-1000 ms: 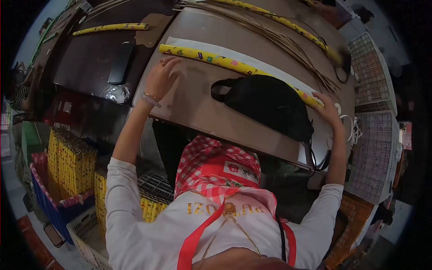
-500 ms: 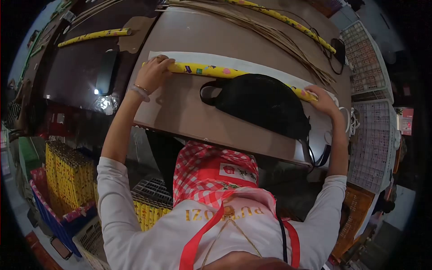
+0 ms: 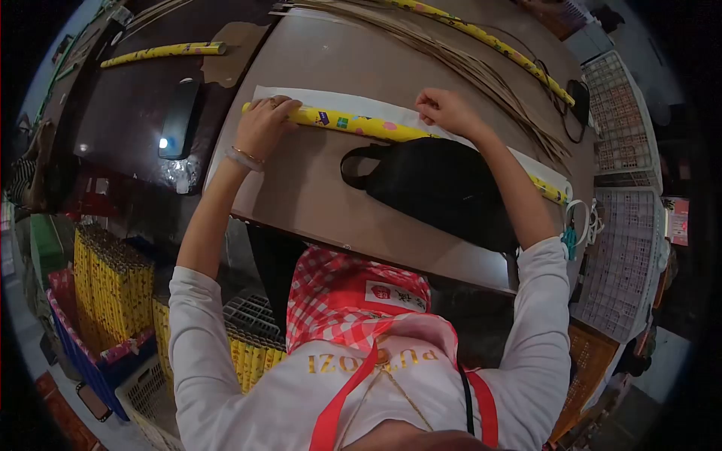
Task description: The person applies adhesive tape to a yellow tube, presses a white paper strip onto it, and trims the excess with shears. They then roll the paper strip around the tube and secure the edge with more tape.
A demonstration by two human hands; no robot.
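Note:
My left hand (image 3: 269, 124) is closed over the left end of a yellow patterned paper roll (image 3: 359, 125). White paper (image 3: 331, 98) extends flat from the roll along its far side. Over the paper near the roll's middle, my right hand (image 3: 450, 113) has its fingers curled in; whatever they may hold is hidden. A black bag (image 3: 436, 184) with a strap loop lies against the near side of the roll and hides part of it. Beyond my right forearm, the roll's right end (image 3: 550, 189) shows again.
Thin brown sticks (image 3: 451, 60) and a long yellow tube (image 3: 489, 41) lie across the table's far side. At left are a dark phone (image 3: 180, 120) and another yellow tube (image 3: 165, 52). Scissors (image 3: 571, 233) sit at the right edge, beside white crates (image 3: 620, 255).
My right hand has let go of the roll's right end and moved left to above its middle. My left hand stays on the left end. The view has shifted slightly.

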